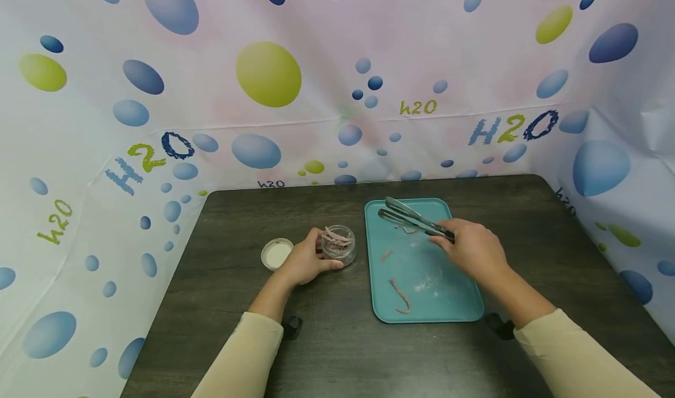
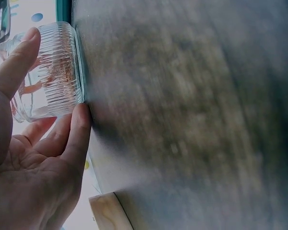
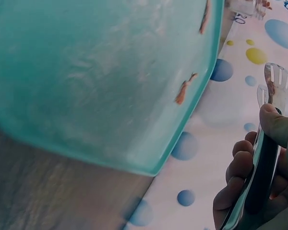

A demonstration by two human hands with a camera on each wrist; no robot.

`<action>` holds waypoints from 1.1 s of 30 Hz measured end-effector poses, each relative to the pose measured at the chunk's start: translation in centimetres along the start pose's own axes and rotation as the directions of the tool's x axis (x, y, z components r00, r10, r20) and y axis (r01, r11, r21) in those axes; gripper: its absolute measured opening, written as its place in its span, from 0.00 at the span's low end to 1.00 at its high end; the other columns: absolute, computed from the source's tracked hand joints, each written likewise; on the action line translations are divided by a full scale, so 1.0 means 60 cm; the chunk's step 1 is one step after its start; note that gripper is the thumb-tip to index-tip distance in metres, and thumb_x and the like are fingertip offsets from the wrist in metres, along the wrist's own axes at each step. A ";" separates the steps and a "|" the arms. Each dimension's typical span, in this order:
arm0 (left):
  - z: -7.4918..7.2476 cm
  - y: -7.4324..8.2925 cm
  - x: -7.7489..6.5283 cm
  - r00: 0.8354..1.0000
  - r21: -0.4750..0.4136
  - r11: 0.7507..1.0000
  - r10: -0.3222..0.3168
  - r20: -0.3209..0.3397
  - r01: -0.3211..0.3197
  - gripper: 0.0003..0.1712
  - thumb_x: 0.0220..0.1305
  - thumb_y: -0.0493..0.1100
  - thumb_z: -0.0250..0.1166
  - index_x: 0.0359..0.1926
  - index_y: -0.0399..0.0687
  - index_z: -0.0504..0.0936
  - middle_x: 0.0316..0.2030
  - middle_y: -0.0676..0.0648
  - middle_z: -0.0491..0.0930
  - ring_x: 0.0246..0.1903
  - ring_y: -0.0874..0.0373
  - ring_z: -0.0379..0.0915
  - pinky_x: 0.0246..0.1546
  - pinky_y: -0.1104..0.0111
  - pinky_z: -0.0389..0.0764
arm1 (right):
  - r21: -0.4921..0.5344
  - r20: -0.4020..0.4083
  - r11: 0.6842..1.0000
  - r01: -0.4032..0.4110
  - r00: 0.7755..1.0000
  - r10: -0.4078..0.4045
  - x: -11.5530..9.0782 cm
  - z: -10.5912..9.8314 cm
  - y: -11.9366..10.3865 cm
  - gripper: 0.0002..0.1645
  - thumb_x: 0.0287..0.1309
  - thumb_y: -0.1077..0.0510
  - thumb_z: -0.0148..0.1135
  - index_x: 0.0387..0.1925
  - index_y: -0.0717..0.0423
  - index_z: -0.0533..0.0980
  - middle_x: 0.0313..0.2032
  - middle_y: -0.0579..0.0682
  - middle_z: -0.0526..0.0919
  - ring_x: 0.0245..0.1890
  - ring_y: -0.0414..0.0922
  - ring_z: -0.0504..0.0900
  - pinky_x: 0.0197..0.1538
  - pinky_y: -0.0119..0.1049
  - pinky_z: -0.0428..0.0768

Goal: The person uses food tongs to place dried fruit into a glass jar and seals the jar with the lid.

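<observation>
A clear glass jar (image 1: pixel 345 258) stands on the table left of a turquoise tray (image 1: pixel 422 286). Pale pinkish-brown strips (image 1: pixel 336 241) fill it and stick up past its rim. My left hand (image 1: pixel 306 261) grips the jar from its left side, thumb at the near side; ribbed glass (image 2: pixel 62 72) shows beside the fingers. My right hand (image 1: pixel 477 251) holds metal tongs (image 1: pixel 413 217) with dark handles over the upper part of the tray. Their tips are spread apart, with no strip visible between them. Below lie several loose strips, one long and curved (image 1: pixel 401 297), one short (image 1: pixel 387 255).
A round lid (image 1: pixel 276 254) with a white inside lies left of the jar, beside my left hand. The dark wooden table (image 1: pixel 337 351) meets a bubble-printed backdrop (image 1: pixel 316 52) at its far edge. Whitish smears mark the tray's bottom.
</observation>
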State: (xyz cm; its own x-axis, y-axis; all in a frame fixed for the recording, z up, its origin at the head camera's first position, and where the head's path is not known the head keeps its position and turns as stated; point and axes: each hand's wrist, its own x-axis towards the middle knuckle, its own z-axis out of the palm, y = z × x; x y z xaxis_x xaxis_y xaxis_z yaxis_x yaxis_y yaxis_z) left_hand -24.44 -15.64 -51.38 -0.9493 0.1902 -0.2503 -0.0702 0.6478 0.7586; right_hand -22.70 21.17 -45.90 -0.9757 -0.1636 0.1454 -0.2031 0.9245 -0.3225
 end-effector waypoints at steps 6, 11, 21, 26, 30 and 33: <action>0.001 -0.001 0.001 1.000 0.006 1.000 0.001 -0.004 -0.001 0.44 0.64 0.56 0.82 0.70 0.48 0.68 0.69 0.37 0.79 0.67 0.39 0.82 0.70 0.47 0.83 | 0.002 0.014 0.999 -0.033 0.999 0.033 -0.007 0.001 0.025 0.28 0.71 0.46 0.73 0.64 0.59 0.85 0.60 0.67 0.88 0.22 0.43 0.78 0.18 0.36 0.67; 0.000 -0.001 0.001 1.000 0.003 1.000 0.000 -0.005 0.000 0.43 0.64 0.56 0.82 0.70 0.48 0.68 0.69 0.37 0.79 0.67 0.39 0.82 0.69 0.47 0.83 | -0.005 0.030 0.999 -0.045 0.999 0.045 -0.013 0.004 0.045 0.30 0.70 0.46 0.73 0.64 0.60 0.84 0.60 0.68 0.87 0.24 0.44 0.78 0.19 0.37 0.67; 0.002 -0.001 0.001 1.000 0.004 1.000 0.005 -0.004 -0.005 0.42 0.64 0.55 0.82 0.69 0.48 0.68 0.69 0.38 0.80 0.67 0.39 0.82 0.69 0.48 0.83 | -0.039 0.054 0.998 -0.039 0.998 0.041 -0.023 0.016 0.076 0.31 0.69 0.46 0.75 0.63 0.62 0.83 0.60 0.69 0.87 0.30 0.49 0.86 0.21 0.37 0.72; 0.001 0.000 0.000 1.000 -0.001 1.000 0.003 -0.003 -0.003 0.42 0.64 0.55 0.82 0.69 0.48 0.68 0.69 0.38 0.80 0.67 0.40 0.82 0.69 0.48 0.83 | -0.050 0.069 0.998 -0.043 0.997 0.047 -0.022 0.023 0.089 0.31 0.69 0.46 0.74 0.64 0.62 0.83 0.61 0.70 0.86 0.32 0.52 0.87 0.20 0.38 0.74; 0.001 0.000 0.000 1.000 -0.005 1.000 0.004 -0.001 -0.004 0.43 0.64 0.55 0.82 0.70 0.48 0.68 0.69 0.38 0.80 0.67 0.40 0.82 0.70 0.48 0.83 | -0.056 0.089 0.997 -0.045 0.995 0.050 -0.023 0.026 0.097 0.31 0.69 0.47 0.74 0.64 0.63 0.83 0.60 0.70 0.86 0.36 0.58 0.89 0.22 0.42 0.78; 0.001 0.000 0.001 1.000 -0.005 1.000 0.003 -0.002 -0.003 0.43 0.64 0.55 0.82 0.70 0.48 0.68 0.69 0.38 0.80 0.67 0.40 0.82 0.70 0.47 0.83 | -0.061 0.098 0.997 -0.045 0.994 0.051 -0.023 0.028 0.101 0.30 0.69 0.47 0.74 0.63 0.62 0.83 0.61 0.70 0.86 0.39 0.60 0.90 0.23 0.44 0.80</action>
State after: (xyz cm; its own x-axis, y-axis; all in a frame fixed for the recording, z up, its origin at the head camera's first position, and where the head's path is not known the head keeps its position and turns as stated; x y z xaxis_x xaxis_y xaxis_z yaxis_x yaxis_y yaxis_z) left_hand -24.45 -15.58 -51.41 -0.9501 0.1906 -0.2469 -0.0691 0.6434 0.7624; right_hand -22.70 26.40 -49.65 -0.9882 -0.1490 0.0368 -0.1534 0.9503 -0.2708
